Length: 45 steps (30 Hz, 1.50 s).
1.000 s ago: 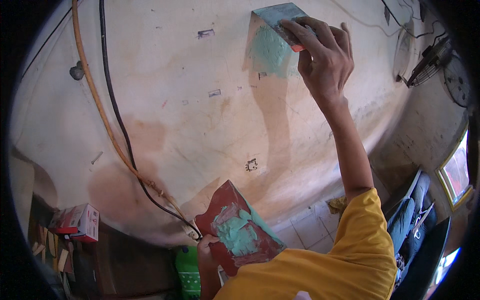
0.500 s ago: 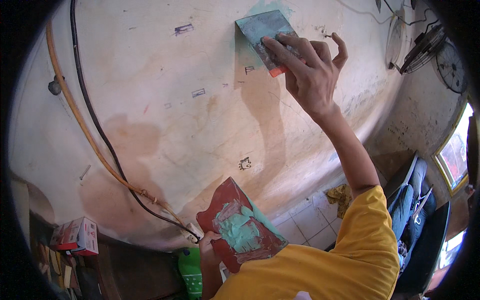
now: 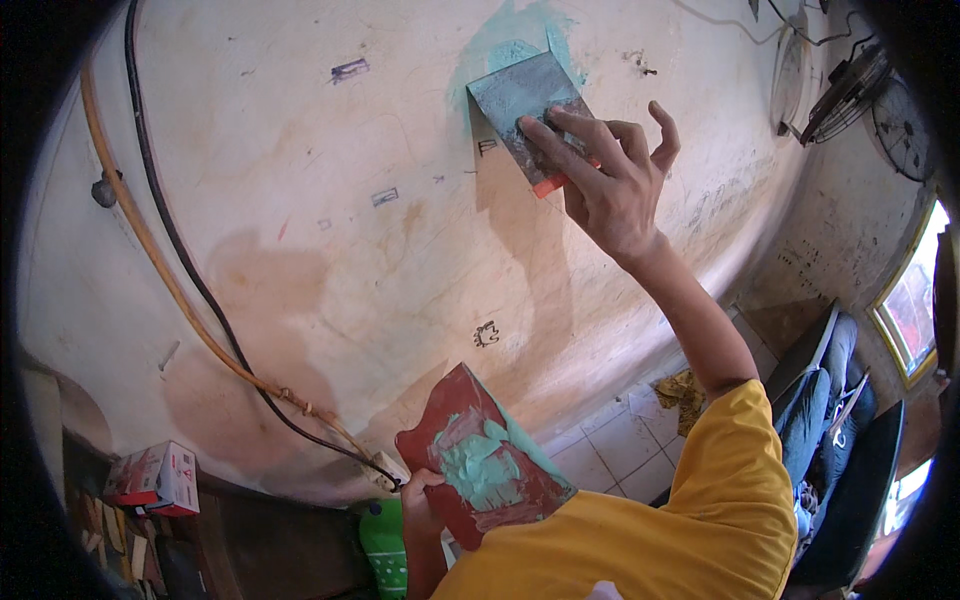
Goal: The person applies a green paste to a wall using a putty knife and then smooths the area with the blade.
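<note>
My right hand (image 3: 618, 190) is closed on a putty knife (image 3: 530, 105) with a broad grey blade and an orange edge near my fingers. Its far edge rests against the pale wall (image 3: 400, 270), tilted over it. Turquoise putty (image 3: 508, 32) is smeared on the wall just above the blade. Low in front of my body, my left hand (image 3: 422, 500) grips the left edge of a dark red flat board (image 3: 445, 405). On that board lies a thick heap of turquoise putty (image 3: 480, 458). Part of the left hand's fingers is hidden beneath the board.
An orange hose (image 3: 150, 240) and a black cable (image 3: 190, 235) run down the wall at left to a socket. A red-and-white box (image 3: 155, 478) stands lower left. Fans (image 3: 850, 100) are at upper right; dark furniture with clothes (image 3: 830, 400) is at right.
My right hand has drawn the putty knife downward on the wall, and more turquoise putty shows above the blade. The left hand and the board have hardly moved.
</note>
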Motion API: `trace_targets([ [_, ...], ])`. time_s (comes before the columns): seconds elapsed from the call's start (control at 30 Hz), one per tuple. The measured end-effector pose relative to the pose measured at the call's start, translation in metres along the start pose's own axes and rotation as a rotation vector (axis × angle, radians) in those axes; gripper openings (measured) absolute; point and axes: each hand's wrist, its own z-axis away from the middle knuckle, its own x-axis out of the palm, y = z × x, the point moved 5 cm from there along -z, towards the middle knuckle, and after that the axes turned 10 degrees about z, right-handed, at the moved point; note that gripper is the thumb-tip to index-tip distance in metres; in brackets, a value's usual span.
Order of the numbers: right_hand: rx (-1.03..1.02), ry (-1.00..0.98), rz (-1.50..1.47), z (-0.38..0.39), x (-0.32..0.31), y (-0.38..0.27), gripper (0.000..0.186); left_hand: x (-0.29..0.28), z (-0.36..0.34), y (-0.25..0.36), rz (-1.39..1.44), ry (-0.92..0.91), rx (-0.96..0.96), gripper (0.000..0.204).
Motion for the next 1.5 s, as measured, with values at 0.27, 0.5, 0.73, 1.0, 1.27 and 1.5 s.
trace_targets([
  [0.27,0.001,-0.009,-0.051,0.029,0.014,-0.009,0.047,-0.009,0.003,0.003,-0.168,0.269,0.169,0.013],
  [0.5,0.002,-0.083,-0.113,0.059,0.015,-0.009,0.045,0.004,0.01,0.005,-0.442,0.242,0.274,0.009],
  [0.73,0.037,-0.126,-0.293,0.045,-0.053,0.032,0.032,0.004,0.006,-0.002,-0.027,0.324,0.09,0.01],
  [1.0,1.388,-0.036,-1.386,0.103,-0.01,0.045,0.028,-0.02,-0.006,-0.002,-0.053,0.192,-0.088,0.021],
  [1.27,1.536,0.001,-1.561,0.109,0.016,-0.014,0.02,-0.01,0.002,0.02,-0.434,0.319,0.013,0.028],
  [1.5,1.618,0.061,-1.552,0.107,0.021,-0.032,0.027,-0.029,0.004,0.035,-0.335,0.246,-0.143,0.035],
])
